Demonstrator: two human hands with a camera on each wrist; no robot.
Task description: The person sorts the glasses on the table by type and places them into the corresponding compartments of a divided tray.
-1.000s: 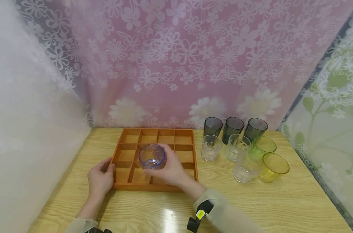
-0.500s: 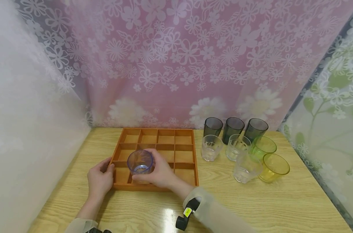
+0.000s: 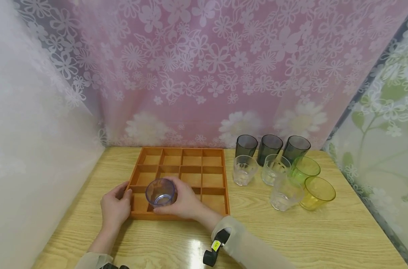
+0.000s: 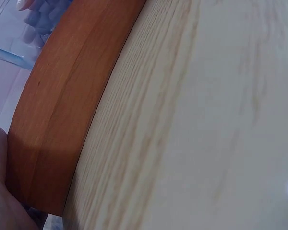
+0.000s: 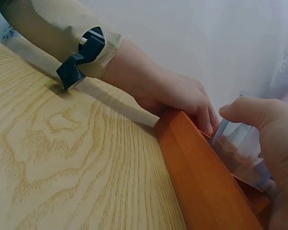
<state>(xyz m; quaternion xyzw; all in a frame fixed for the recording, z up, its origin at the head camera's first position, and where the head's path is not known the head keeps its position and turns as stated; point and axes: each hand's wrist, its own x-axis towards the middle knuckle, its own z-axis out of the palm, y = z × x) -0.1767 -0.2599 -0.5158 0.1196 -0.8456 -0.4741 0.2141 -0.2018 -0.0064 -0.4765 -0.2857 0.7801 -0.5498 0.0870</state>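
A clear drinking glass with a blue-tinted rim [image 3: 160, 191] is upright in the grip of my right hand [image 3: 186, 200], thumb on the near side and fingers round the far side. It sits low at the front row of a brown wooden divided tray [image 3: 226, 186], over the second compartment from the left. The right wrist view shows the glass [image 5: 240, 143] close behind the tray's front wall [image 5: 197, 177]. My left hand [image 3: 115, 206] grips the tray's left side near the front corner, its thumb at the rim.
Right of the tray, three dark grey tumblers [image 3: 270, 150] stand at the back. Three clear glasses [image 3: 243, 173] are before them, with a green glass [image 3: 303, 170] and a yellow glass [image 3: 316, 194] farther right. A pink floral curtain [image 3: 190, 93] hangs behind the table [image 3: 274, 239].
My right hand has carried the blue-rimmed glass left and toward the front, then lowered it slightly at the tray's front row. The left hand has stayed on the tray.
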